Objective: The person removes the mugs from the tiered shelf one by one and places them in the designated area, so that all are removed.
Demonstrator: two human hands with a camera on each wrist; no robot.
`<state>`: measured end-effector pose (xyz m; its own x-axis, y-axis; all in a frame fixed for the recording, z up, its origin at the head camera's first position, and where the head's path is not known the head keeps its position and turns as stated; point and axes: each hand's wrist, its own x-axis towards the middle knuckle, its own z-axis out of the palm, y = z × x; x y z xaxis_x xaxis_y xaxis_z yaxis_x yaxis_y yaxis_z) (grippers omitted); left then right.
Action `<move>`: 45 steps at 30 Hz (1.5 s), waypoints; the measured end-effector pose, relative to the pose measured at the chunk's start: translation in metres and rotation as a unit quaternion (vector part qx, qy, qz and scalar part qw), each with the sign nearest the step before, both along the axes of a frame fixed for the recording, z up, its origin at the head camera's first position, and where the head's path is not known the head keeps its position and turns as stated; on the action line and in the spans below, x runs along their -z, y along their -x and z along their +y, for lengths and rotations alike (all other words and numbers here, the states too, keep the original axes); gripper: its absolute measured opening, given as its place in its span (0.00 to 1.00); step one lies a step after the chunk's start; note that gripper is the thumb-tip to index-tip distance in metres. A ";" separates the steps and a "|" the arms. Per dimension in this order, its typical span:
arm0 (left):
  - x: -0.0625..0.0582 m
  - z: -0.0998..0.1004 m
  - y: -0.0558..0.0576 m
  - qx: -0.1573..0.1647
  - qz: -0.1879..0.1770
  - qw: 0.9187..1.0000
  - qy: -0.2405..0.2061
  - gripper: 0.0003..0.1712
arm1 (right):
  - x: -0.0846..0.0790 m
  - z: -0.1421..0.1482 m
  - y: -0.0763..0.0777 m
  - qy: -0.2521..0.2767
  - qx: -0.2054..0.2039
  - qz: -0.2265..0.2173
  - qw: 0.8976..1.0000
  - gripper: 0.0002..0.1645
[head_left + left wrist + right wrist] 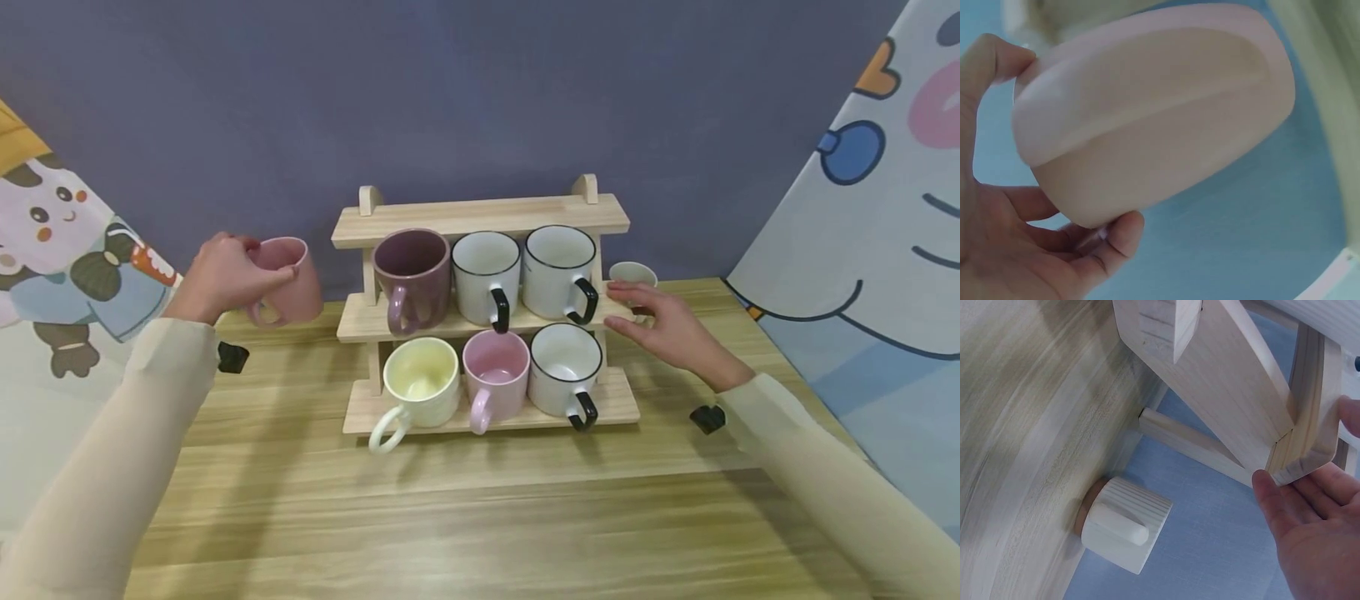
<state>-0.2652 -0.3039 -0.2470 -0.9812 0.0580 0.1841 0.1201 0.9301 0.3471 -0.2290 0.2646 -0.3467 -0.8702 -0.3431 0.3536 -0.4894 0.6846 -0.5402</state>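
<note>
My left hand (232, 271) holds a pink mug (296, 287) up at the left, beside the rack, gripping it around its rim. In the left wrist view the mug (1166, 119) fills the middle, with the thumb on one side and fingertips on the other. My right hand (671, 325) is at the right end of the wooden rack's (480, 218) middle shelf. The right wrist view shows its fingers and thumb spanning that shelf end (1310, 447). Across the middle shelf stand a purple mug (420, 287) and two white mugs with black handles (486, 279) (553, 271).
The bottom shelf carries a yellow mug (423, 387), a small pink mug (498, 379) and a black-rimmed white mug (558, 375). A ribbed white cup (1125, 522) stands behind my right hand. Wood-grain tabletop (480, 525) spreads in front; a blue-grey curtain (480, 100) hangs behind.
</note>
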 end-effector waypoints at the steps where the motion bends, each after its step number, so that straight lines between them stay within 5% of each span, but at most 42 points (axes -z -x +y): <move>1: 0.005 0.000 0.002 0.004 0.000 1.000 0.000 0.45 | 0.000 0.000 0.000 0.001 -0.001 0.001 1.000 0.30; 9: 0.039 -0.004 0.019 0.036 -0.031 0.999 0.008 0.42 | 0.001 -0.001 0.002 0.002 -0.011 0.008 1.000 0.30; 17: 0.056 -0.003 0.031 0.040 -0.074 0.996 0.016 0.39 | -0.001 -0.003 0.001 0.002 -0.010 0.005 1.000 0.30; 32: 0.072 -0.006 0.039 0.046 -0.050 0.998 0.019 0.34 | -0.004 -0.005 -0.001 0.001 -0.013 0.004 1.000 0.31; 38: 0.073 -0.002 0.039 0.059 -0.054 0.996 0.027 0.44 | -0.003 -0.003 -0.001 0.002 -0.010 0.004 1.000 0.31; 45: 0.061 0.006 0.025 0.063 -0.038 0.997 0.029 0.50 | 0.000 0.000 -0.001 0.000 -0.006 0.002 1.000 0.31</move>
<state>-0.2899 -0.2978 -0.3082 -0.9763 0.1905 0.1026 0.2132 0.9280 0.3055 -0.2285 0.2647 -0.3465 -0.8649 -0.3536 0.3563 -0.4993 0.6793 -0.5378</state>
